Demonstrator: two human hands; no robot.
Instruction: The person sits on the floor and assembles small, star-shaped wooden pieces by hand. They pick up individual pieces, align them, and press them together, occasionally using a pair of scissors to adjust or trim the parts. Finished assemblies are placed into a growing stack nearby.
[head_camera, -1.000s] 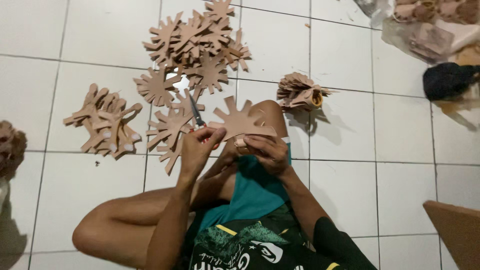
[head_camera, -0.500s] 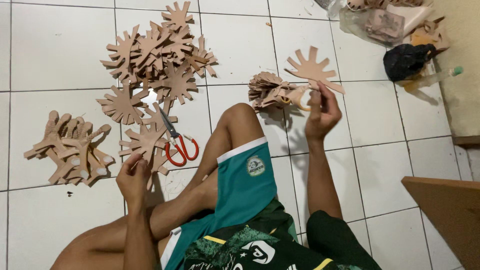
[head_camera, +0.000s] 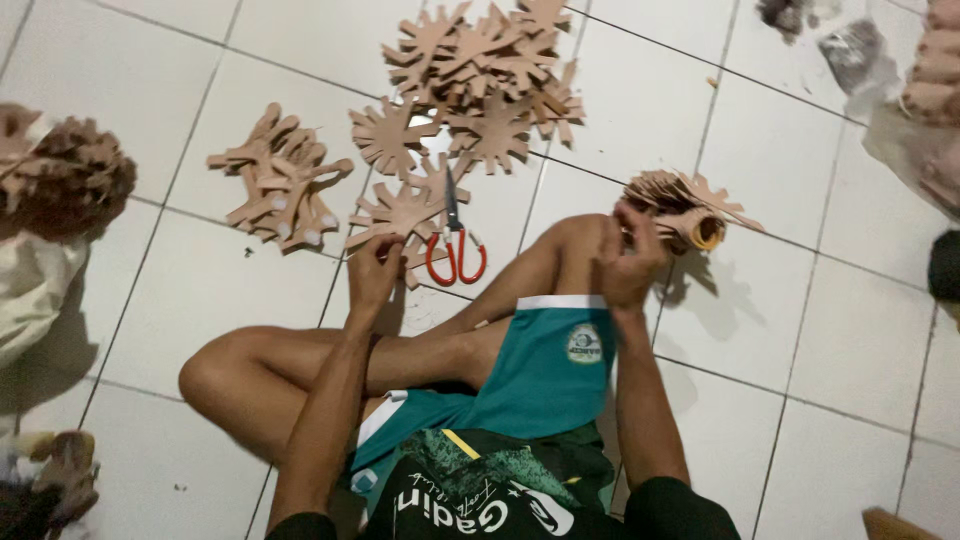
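Two hands working: our left hand (head_camera: 374, 268) is pinching a cutout (head_camera: 398, 214) beside the scissors (head_camera: 455, 240); our right hand (head_camera: 628, 258) is gripping the stack (head_camera: 685, 205), fingers clamped.

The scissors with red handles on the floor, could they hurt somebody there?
Maybe. The red-handled scissors lie on the white tiled floor right beside the left hand, which is reaching for a brown star-shaped cutout, so fingers might brush the blades. The bare knee is close too. The bundle of brown cutouts in the right hand could also slip apart.
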